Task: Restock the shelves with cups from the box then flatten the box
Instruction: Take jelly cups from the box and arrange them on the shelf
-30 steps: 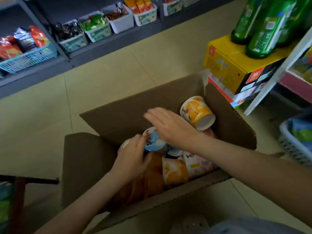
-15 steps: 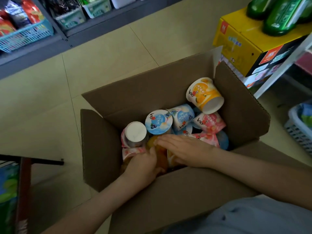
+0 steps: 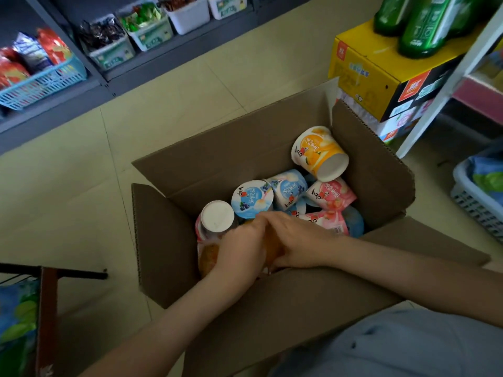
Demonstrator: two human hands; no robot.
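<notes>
Fingers [image 3: 257, 229] of left hand [image 3: 241, 250] and right hand [image 3: 300, 240] curled round orange cup [image 3: 273, 253], wrists low inside box [image 3: 375, 172]

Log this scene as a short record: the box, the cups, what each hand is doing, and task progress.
box: cardboard box, flaps open, on the tiled floor
cups: several jumbled inside; tilted orange cup on top at far right; blue cup upright, lid up
left hand: inside the box, grips the held orange cup
right hand: grips the same cup from the other side
progress: cups not yet unloaded; box not flattened
</notes>
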